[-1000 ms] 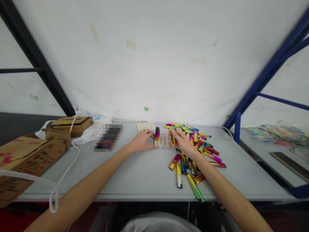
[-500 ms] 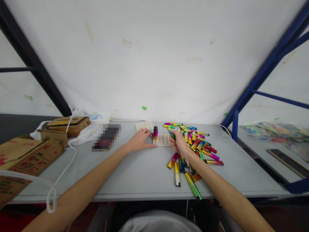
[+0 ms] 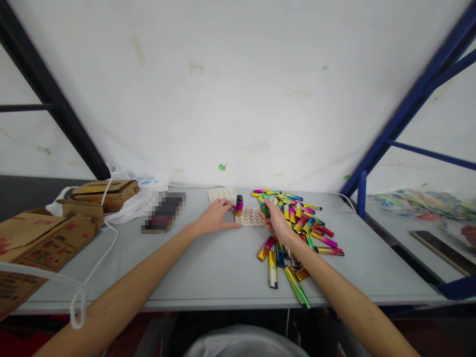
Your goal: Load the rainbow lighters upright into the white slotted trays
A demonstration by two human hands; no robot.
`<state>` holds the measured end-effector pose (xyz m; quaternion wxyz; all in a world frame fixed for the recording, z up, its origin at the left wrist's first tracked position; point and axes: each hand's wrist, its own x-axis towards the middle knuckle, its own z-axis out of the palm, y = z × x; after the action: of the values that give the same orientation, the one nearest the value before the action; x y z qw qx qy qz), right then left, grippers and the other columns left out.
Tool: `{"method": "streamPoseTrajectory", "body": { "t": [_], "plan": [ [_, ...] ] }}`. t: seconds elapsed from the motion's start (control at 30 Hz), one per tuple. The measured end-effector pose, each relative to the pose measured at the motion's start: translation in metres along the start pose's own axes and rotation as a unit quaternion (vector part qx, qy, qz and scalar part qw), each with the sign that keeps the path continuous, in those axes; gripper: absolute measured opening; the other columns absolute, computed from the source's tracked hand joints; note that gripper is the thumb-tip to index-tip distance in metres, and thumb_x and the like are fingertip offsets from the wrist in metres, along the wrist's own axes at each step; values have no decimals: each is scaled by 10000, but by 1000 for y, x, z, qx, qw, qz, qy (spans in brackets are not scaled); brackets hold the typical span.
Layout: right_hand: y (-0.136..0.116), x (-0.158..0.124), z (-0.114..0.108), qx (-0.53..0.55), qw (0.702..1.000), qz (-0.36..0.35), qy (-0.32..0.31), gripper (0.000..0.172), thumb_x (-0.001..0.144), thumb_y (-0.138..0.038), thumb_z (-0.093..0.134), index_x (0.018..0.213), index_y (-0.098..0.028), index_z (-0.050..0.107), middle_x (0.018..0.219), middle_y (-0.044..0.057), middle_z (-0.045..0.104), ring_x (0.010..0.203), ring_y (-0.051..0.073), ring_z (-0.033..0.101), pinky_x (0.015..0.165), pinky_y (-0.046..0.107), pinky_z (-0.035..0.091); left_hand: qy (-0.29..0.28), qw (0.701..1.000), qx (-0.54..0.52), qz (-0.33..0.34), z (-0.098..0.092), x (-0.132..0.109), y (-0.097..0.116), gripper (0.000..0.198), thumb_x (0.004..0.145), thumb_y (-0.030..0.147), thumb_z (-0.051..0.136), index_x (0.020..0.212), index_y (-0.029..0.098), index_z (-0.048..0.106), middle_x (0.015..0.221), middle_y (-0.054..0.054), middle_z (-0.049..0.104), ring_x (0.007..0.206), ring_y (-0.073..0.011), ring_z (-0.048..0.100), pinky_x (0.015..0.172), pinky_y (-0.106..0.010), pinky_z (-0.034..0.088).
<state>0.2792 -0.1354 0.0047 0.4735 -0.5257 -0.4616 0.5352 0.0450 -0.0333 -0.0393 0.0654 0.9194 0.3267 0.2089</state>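
Observation:
My left hand (image 3: 215, 216) lies with thumb and fingers spread at the left end of a white tray with rows of small pockets (image 3: 251, 216). A purple-and-gold lighter (image 3: 239, 206) stands upright in the tray's left end, between those fingers. My right hand (image 3: 275, 220) is closed on a green-and-yellow lighter (image 3: 264, 210) above the tray's right end; its fingers hide part of it. Around and under that hand spreads a pile of shiny multicoloured lighters (image 3: 308, 225). One gold-and-green lighter (image 3: 296, 286) lies at the near side of the pile.
A second pocketed tray (image 3: 222, 194) lies behind my left hand. To the left are a dark, partly blurred-out object (image 3: 165, 212), cardboard boxes (image 3: 40, 243) and a white cable (image 3: 107, 250). Blue metal bars (image 3: 394, 124) rise at right. Another person's hand (image 3: 469, 233) shows at the right edge.
Both my hands stay almost in place; the lighter in my right hand has shifted slightly. Another person's hand has come into view at the far right edge.

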Motion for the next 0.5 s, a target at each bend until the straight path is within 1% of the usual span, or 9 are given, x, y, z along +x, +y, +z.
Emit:
{"method": "streamPoseTrajectory", "body": {
  "t": [0.07, 0.13, 0.3, 0.5],
  "plan": [
    [0, 0, 0, -8, 1000, -4, 10, 553, 986, -646, 429, 613, -240, 392, 514, -77, 245, 435, 87, 140, 409, 236, 113, 1, 1000, -2, 0, -1, 0, 0, 694, 821, 769, 733, 1181, 176, 716, 1153, -138, 650, 1111, -334, 613, 1021, -455, 497],
    [-1, 0, 1, -13, 1000, -7, 18, 527, 1003, -574, 409, 597, -240, 383, 510, -73, 249, 432, 88, 144, 408, 239, 109, 2, 1000, -5, -1, -1, -1, 0, 690, 817, 771, 735, 1176, 181, 721, 1152, -136, 653, 1111, -336, 615, 1015, -453, 498],
    [-1, -4, 4, -20, 1000, -15, -1, 455, 1002, -416, 386, 583, -239, 371, 511, -68, 245, 436, 91, 136, 408, 242, 102, 7, 1000, -7, -3, -1, -1, 0, 703, 808, 778, 737, 1174, 177, 728, 1141, -138, 656, 1109, -341, 621, 999, -452, 505],
    [7, -1, 5, -27, 999, -16, -7, 437, 1002, -428, 378, 606, -241, 390, 514, -66, 253, 452, 102, 135, 409, 250, 92, 6, 1000, -4, -2, 0, 0, 0, 701, 808, 777, 736, 1158, 170, 731, 1127, -141, 655, 1088, -343, 618, 991, -459, 508]
  ]
}}
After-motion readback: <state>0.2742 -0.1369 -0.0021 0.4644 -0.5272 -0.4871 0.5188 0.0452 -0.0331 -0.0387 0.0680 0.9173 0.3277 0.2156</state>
